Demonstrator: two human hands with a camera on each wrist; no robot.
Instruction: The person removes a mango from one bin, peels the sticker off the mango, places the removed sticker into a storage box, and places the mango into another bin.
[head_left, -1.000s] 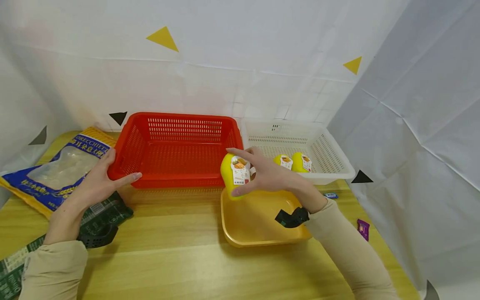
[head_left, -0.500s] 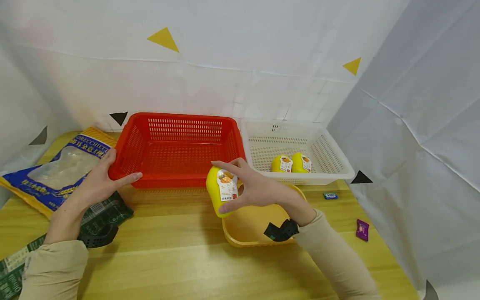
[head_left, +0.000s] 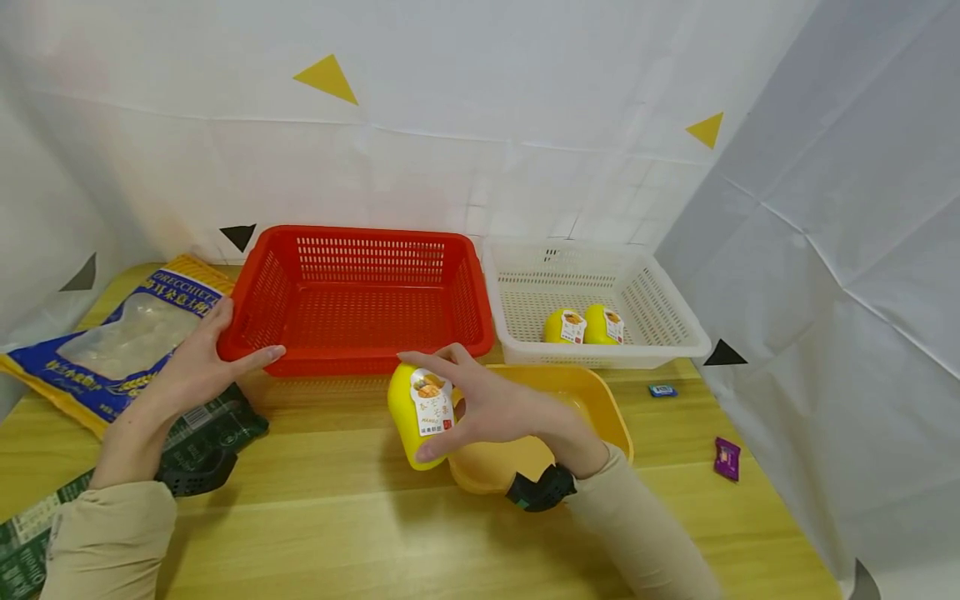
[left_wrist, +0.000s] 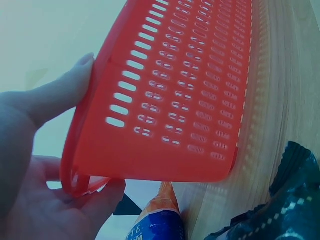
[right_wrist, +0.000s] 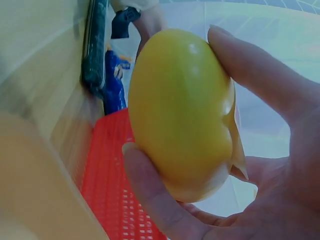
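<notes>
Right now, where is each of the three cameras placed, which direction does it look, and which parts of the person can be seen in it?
Head: above the table, looking forward and down; shows left hand, right hand, both sleeves.
Left wrist: beside the left hand, facing the red basket corner it grips; palm and thumb show.
Right wrist: beneath the right hand, facing the yellow mango-shaped pack it holds; fingers show.
All three views show the red basket.

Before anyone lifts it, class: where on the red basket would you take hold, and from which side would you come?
Probably grip the red basket by its rolled rim at the near left corner, coming from the left, as the left hand does: thumb over the lip, fingers along the outer slotted wall. The rim gives a firm edge; the slanted walls would likely slip. The right hand holds a yellow container.
</notes>
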